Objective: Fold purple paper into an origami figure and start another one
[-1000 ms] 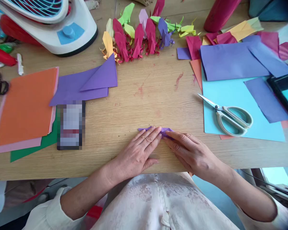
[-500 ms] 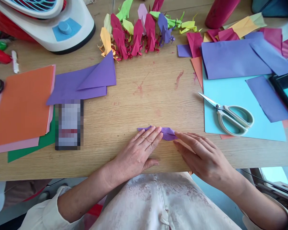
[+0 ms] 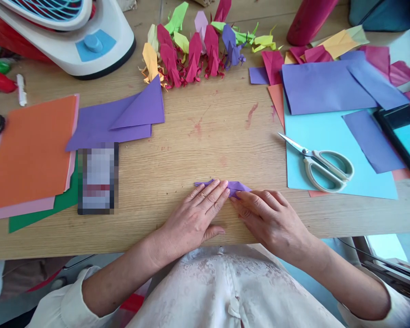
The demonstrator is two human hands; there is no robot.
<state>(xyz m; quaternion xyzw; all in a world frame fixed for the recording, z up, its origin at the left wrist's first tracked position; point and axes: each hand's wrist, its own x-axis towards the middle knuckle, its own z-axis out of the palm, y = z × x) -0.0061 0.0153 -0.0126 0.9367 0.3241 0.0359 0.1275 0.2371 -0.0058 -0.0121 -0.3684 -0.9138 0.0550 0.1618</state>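
A narrow piece of folded purple paper (image 3: 238, 187) lies on the wooden table (image 3: 191, 150) near its front edge. Across its left part my left hand (image 3: 201, 212) lies flat, fingers stretched out and pressing it down, the thumb apart. My right hand (image 3: 271, 218) is at the paper's right part, with thumb and forefinger pinched together at its near edge. The fingers of both hands cover much of the fold. The paper's thin left tip and its upper right side show past them.
Scissors (image 3: 316, 159) rest on light blue paper (image 3: 369, 184) at right. Purple sheets (image 3: 123, 114), orange paper (image 3: 34, 146) and a blurred phone (image 3: 98, 177) lie left. Several origami figures (image 3: 194, 57) stand at the back, beside a white fan base (image 3: 112, 36).
My right hand has moved left along the paper, and its fingers have closed into a pinch at the near edge. My left hand stays in place.
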